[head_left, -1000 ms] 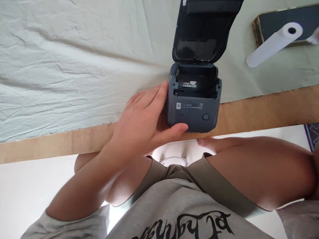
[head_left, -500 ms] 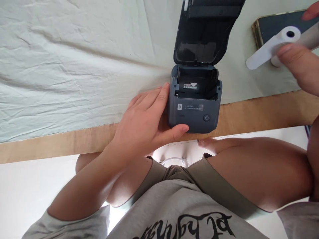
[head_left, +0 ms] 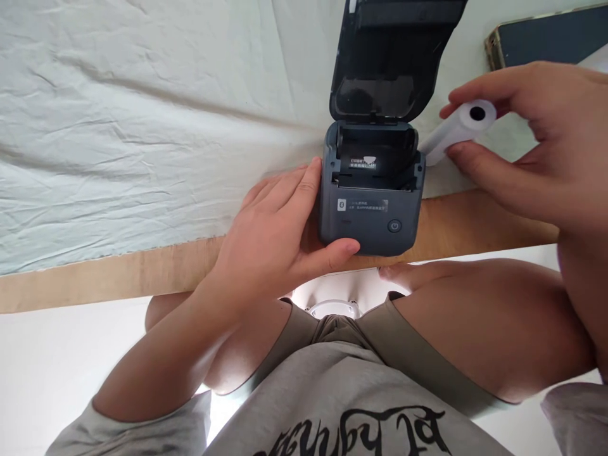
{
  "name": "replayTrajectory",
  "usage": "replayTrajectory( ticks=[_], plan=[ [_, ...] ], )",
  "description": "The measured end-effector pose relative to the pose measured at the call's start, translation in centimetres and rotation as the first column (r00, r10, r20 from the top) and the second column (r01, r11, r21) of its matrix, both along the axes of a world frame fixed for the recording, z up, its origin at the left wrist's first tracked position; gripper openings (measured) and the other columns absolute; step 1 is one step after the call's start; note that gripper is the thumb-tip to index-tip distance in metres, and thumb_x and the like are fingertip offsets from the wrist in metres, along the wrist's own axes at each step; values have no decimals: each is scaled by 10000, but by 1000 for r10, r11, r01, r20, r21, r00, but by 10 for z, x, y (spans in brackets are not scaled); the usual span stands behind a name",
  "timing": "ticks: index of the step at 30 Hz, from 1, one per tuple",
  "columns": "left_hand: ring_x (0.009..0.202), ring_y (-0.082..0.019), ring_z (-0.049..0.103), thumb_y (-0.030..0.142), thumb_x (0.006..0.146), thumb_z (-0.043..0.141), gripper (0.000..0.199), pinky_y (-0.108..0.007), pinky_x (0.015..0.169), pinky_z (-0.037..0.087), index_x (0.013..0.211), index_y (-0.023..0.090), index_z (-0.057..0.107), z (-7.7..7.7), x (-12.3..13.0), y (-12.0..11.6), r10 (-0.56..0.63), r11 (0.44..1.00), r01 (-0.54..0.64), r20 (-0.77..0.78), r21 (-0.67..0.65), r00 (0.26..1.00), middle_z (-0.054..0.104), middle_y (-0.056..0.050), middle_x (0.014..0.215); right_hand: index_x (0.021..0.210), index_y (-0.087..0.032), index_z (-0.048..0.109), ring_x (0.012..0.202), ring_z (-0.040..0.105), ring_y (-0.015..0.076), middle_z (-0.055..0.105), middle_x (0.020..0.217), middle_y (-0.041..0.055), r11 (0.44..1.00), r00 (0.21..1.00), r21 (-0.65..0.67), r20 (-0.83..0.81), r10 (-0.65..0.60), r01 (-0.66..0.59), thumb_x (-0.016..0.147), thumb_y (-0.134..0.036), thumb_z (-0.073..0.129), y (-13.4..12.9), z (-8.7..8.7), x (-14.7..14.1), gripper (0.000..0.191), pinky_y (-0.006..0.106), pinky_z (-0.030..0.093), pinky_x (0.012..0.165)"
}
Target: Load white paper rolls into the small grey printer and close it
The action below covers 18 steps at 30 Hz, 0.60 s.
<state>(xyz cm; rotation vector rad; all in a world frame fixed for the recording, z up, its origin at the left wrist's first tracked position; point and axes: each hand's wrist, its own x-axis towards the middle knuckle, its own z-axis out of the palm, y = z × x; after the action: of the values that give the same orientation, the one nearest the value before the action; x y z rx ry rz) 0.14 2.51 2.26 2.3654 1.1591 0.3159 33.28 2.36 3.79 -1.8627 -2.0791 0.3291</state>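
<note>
A dark blue-grey portable thermal printer (head_left: 370, 221) stands at the table's front edge. Its black lid (head_left: 387, 60) is raised, and the paper bay (head_left: 380, 149) shows nothing but a small label on its inner wall. My left hand (head_left: 270, 225) holds the printer at its front left corner, fingers along the side and thumb against the front. Between thumb and fingers of my right hand (head_left: 527, 136) is a white thermal paper roll (head_left: 458, 130), tilted, one hollow end facing me. Its far end is beside the printer's right edge; I cannot tell whether they touch.
A dark phone (head_left: 553, 35) in a worn case lies at the upper right. Part of another pale object (head_left: 596, 61) shows behind my right hand. Pale wrinkled cloth (head_left: 156, 120) covers the table, leaving a wooden front strip (head_left: 109, 272) bare. My legs are beneath the edge.
My right hand has moved left with the paper roll, away from the phone and up to the printer's right side. My left hand stays at the printer.
</note>
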Motion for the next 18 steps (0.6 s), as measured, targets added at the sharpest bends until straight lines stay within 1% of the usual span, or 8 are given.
replayTrajectory(
  ticks=[1, 3, 6, 8, 11, 14, 15, 18],
  plan=[
    [1625, -400, 596, 817, 1137, 419, 954, -543, 1411, 432, 1781, 116, 479, -1, 0, 0, -1, 1000, 1, 10, 0, 1000, 621, -183, 1770, 1542, -419, 674, 1369, 740, 228, 716, 1461, 4, 999, 999, -5, 2, 42, -42, 974, -1060, 362, 2, -2, -2, 911, 574, 595, 1225],
    [1621, -410, 597, 823, 1134, 439, 953, -562, 1409, 436, 1773, 118, 483, -1, -1, 0, -6, 1000, 6, 18, 1, 1000, 632, -198, 1750, 1543, -377, 652, 1344, 724, 224, 694, 1463, 48, 996, 996, 22, -1, 86, -86, 997, -1041, 351, 5, -8, -3, 910, 573, 620, 1169],
    [1616, -423, 601, 788, 1126, 503, 922, -582, 1399, 451, 1775, 134, 480, 0, -2, -1, -7, 1000, 7, 6, 6, 1000, 645, -203, 1727, 1494, -346, 661, 1376, 687, 227, 668, 1441, 78, 995, 996, 57, -3, 87, -87, 1018, -1008, 370, 7, -13, -1, 865, 549, 635, 1113],
    [1607, -433, 607, 762, 1120, 535, 911, -600, 1388, 465, 1784, 143, 467, 1, -2, -1, -4, 1000, 4, -6, 9, 1000, 650, -199, 1721, 1487, -357, 674, 1380, 676, 216, 663, 1409, 70, 997, 999, 65, 2, 40, -40, 1057, -942, 385, 6, -14, -1, 781, 524, 637, 1093],
    [1591, -436, 617, 775, 1120, 509, 915, -606, 1390, 461, 1780, 143, 472, 3, 0, 0, 4, 1000, -4, -4, -2, 1000, 656, -184, 1721, 1498, -382, 697, 1332, 690, 196, 665, 1348, 56, 997, 1000, 76, -7, -22, 23, 1094, -807, 458, 5, -15, -1, 633, 504, 638, 1084],
    [1569, -448, 633, 817, 1097, 513, 949, -591, 1385, 462, 1769, 147, 496, 3, 1, 0, 21, 999, -21, 14, -32, 1000, 673, -173, 1705, 1464, -387, 722, 1344, 693, 203, 677, 1297, 63, 994, 999, 107, -34, 13, -9, 1075, -663, 567, 6, -19, -1, 501, 472, 649, 1093],
    [1571, -449, 633, 822, 1090, 520, 963, -582, 1386, 461, 1770, 141, 497, 3, 1, 0, 25, 999, -24, 20, -39, 999, 678, -176, 1699, 1460, -393, 721, 1354, 688, 207, 680, 1291, 68, 993, 999, 114, -35, 36, -32, 1068, -634, 592, 7, -20, 0, 478, 453, 655, 1079],
    [1600, -433, 614, 795, 1095, 507, 962, -558, 1401, 441, 1778, 118, 487, 2, 1, 1, 26, 999, -25, 28, -30, 999, 667, -184, 1714, 1482, -421, 713, 1287, 687, 197, 686, 1257, 79, 990, 996, 113, -27, 89, -86, 1066, -601, 627, 9, -22, 2, 461, 417, 657, 1032]
  ],
)
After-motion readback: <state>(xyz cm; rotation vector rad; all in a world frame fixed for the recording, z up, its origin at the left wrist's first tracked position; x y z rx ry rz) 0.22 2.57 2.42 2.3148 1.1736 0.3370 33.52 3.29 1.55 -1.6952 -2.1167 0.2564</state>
